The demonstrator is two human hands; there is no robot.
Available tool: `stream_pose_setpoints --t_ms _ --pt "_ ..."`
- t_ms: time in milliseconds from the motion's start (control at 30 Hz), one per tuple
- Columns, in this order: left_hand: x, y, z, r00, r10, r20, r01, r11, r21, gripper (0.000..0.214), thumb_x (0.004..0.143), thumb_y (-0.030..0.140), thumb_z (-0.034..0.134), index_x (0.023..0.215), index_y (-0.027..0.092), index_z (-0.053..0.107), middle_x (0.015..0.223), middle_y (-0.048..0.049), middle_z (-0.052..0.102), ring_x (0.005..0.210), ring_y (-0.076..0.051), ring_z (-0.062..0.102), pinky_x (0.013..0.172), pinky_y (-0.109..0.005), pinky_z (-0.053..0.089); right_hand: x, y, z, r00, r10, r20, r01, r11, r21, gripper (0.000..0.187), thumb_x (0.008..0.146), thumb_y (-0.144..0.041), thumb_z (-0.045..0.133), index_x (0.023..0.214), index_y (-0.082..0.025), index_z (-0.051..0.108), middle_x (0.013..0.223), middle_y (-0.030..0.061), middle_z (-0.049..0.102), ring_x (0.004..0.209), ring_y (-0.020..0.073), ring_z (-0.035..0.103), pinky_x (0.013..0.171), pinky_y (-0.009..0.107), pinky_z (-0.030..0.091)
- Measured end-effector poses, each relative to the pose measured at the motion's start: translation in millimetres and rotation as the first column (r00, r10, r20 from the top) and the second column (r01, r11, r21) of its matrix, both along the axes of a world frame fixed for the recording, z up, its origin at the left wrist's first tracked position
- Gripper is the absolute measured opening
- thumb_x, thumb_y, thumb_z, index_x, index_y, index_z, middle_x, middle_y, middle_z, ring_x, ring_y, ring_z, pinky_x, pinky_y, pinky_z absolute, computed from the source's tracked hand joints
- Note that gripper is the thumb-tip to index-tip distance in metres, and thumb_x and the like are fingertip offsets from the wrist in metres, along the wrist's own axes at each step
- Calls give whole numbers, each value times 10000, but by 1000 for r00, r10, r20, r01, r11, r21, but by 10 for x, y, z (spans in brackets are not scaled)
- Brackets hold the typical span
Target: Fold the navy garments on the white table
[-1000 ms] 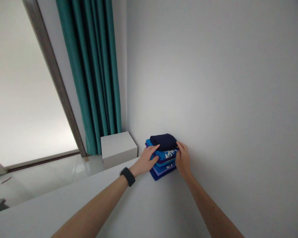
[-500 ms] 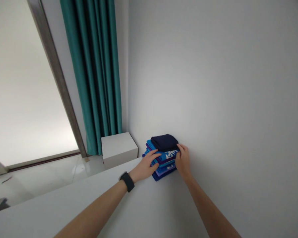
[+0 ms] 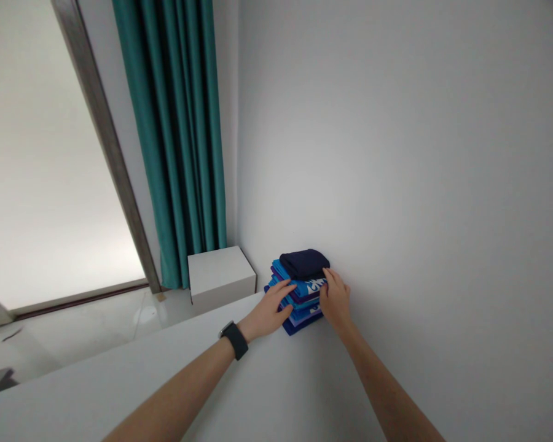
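A stack of folded clothes (image 3: 299,302), in blue, purple and navy with white lettering on one piece, sits on a white surface against the wall. On top lies a folded navy garment (image 3: 305,264). My left hand (image 3: 271,310), with a dark watch on its wrist, rests at the stack's near left side, thumb and fingers apart. At the right edge, my right hand (image 3: 336,299) touches the stack with its fingertips near the navy garment. Its fingers are stretched out, with the thumb apart and lower down. Parts of the stack's front and right end are hidden behind the hands.
The white surface (image 3: 166,380) runs along the wall (image 3: 396,153). Beyond its left edge stands a white box (image 3: 221,273) on the tiled floor (image 3: 87,331). A green curtain (image 3: 179,141) hangs behind the box, beside a framed bright pane (image 3: 50,172) at the left.
My right hand has shifted slightly to the left along the stack's right side. My left hand has barely moved, and the stack looks the same.
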State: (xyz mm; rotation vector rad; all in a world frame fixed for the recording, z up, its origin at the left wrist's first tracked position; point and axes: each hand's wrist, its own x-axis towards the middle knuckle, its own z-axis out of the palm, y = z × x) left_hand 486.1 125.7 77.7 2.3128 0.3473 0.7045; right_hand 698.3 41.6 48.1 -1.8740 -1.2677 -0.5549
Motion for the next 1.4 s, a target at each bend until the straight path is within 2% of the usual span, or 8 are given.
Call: stream_pose_setpoints --t_ms 133,267,367,467,667,900,1133,1400 --pt "-41 -49 -38 995 46 94 -40 997 -61 428 868 214 523 1295 205 551 1386 -115 525 1292 -246 466 1124 -459 319 -176 -105 29 994 103 -41 -99 991 90 424 886 -166 315 1232 -180 559 1192 142 587 1147 257 521 980 487 422" --pt "-70 -135 -45 992 103 71 -87 977 -194 270 917 281 477 1116 191 636 1086 -85 687 1009 -214 623 912 -367 480 -561 -206 43 962 248 -110 -225 956 188 332 925 -193 337 1134 -208 593 1072 113 604 1045 235 557 925 437 468" --pt "-90 -211 -67 998 49 41 -37 966 -257 266 933 329 462 1073 186 639 945 -54 700 860 -187 632 758 -296 488 -915 -265 31 919 343 -196 -296 927 230 277 940 -205 359 1053 -220 611 972 91 626 944 222 587 850 392 493" --pt "-125 -270 -157 999 -2 49 15 965 -263 274 942 356 444 1039 183 632 909 -45 694 803 -171 615 704 -266 462 -1218 -304 -22 858 423 -292 -357 899 253 256 939 -210 373 987 -234 624 938 74 639 893 213 601 807 367 499" --pt "-328 -318 -482 991 126 -47 -134 959 -250 250 935 363 430 832 183 568 717 -20 637 645 -158 563 604 -246 393 -1561 -335 -234 764 487 -424 -388 871 301 254 903 -188 410 983 -237 646 939 60 644 884 208 613 795 354 510" --pt "-776 -288 -751 965 225 -131 -251 937 -243 212 907 319 434 790 184 549 657 -2 590 604 -152 527 582 -245 350 -1877 -277 -373 649 582 -490 -535 807 250 272 882 -141 408 965 -226 653 932 54 631 885 194 614 800 328 519" --pt "-1376 -241 -725 925 346 -154 -375 896 -240 211 887 330 453 755 188 536 643 6 573 600 -151 503 581 -248 338 -2305 -124 -321 534 670 -515 -660 712 242 272 885 -132 414 958 -224 659 912 44 617 875 186 601 784 312 514" --pt "-2111 -320 -713 879 450 -157 -476 832 -285 248 895 363 450 752 179 534 640 7 556 603 -144 471 570 -247 313 -2928 -12 -291 370 735 -568 -772 584 253 256 896 -131 422 933 -201 666 902 47 622 858 176 594 774 294 486"
